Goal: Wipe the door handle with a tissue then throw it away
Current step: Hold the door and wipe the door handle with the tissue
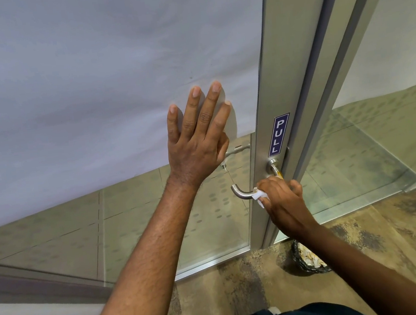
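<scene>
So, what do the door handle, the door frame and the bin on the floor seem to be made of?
Door handle: likely brushed steel, a silver tube with a soft sheen. Door frame: probably matt aluminium, an even grey with straight edges. Bin: it looks like dark wire mesh, though only part of it shows behind the right arm.

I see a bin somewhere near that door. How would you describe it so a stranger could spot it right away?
Start at the metal door frame with the blue PULL sign and follow it down to the floor. Just right of its foot, partly hidden behind the right hand's forearm, sits a small bin. It is the only dark mesh container on the mottled floor, and pale crumpled scraps show inside it.
</scene>
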`<act>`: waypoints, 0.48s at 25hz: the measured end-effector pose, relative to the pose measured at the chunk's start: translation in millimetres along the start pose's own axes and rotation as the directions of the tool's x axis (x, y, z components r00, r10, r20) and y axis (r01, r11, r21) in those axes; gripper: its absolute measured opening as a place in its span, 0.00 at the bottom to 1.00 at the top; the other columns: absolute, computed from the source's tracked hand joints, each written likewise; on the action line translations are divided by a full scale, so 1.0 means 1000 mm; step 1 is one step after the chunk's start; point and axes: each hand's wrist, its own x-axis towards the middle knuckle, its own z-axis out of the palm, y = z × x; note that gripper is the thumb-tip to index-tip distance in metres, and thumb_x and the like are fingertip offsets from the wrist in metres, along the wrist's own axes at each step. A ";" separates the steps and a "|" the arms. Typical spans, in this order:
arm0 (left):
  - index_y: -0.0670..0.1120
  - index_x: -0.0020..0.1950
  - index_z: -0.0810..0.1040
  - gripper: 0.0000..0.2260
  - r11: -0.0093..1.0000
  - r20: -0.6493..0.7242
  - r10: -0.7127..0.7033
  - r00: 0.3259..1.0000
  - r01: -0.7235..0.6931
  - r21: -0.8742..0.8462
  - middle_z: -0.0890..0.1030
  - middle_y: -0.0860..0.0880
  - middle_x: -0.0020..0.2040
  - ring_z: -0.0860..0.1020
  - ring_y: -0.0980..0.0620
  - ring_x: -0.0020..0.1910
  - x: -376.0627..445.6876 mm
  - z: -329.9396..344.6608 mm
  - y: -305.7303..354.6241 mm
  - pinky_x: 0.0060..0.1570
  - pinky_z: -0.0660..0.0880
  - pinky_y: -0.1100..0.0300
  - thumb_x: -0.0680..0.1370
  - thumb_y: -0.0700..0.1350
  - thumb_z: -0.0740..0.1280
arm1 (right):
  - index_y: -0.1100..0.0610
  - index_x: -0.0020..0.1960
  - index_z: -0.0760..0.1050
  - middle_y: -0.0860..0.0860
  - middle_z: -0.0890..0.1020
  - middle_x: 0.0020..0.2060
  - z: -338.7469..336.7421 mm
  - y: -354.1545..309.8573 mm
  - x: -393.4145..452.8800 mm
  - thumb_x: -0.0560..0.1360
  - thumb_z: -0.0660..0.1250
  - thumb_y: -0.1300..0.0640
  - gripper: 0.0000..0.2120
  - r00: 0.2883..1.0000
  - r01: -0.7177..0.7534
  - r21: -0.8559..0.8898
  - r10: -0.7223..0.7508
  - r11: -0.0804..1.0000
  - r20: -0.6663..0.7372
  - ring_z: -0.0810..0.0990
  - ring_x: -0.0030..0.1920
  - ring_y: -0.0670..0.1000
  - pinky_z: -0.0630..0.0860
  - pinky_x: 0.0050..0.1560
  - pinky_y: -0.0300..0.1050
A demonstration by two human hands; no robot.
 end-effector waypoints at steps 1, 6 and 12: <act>0.49 0.79 0.70 0.26 1.000 -0.004 0.001 1.000 -0.001 -0.003 0.48 0.50 0.90 0.43 0.46 0.89 0.000 0.000 0.000 0.87 0.37 0.41 0.80 0.44 0.66 | 0.51 0.64 0.75 0.50 0.81 0.62 0.001 0.001 -0.003 0.84 0.52 0.50 0.17 0.999 -0.046 0.073 0.045 0.996 0.013 0.76 0.68 0.54 0.57 0.61 0.45; 0.50 0.80 0.69 0.26 1.000 0.000 0.001 1.000 -0.001 -0.007 0.46 0.50 0.90 0.43 0.45 0.89 -0.001 0.002 -0.001 0.87 0.37 0.41 0.81 0.45 0.65 | 0.49 0.68 0.78 0.50 0.78 0.69 -0.004 0.008 -0.020 0.86 0.48 0.42 0.24 0.995 -0.056 0.006 0.056 0.998 -0.077 0.72 0.72 0.55 0.61 0.63 0.52; 0.49 0.81 0.69 0.25 1.000 0.003 -0.014 1.000 0.014 -0.022 0.46 0.50 0.90 0.44 0.46 0.89 -0.004 0.005 0.001 0.87 0.37 0.41 0.82 0.45 0.64 | 0.51 0.54 0.84 0.52 0.77 0.48 -0.013 0.008 -0.010 0.80 0.69 0.63 0.10 0.831 -0.441 0.527 0.553 0.726 -0.066 0.75 0.46 0.39 0.73 0.43 0.30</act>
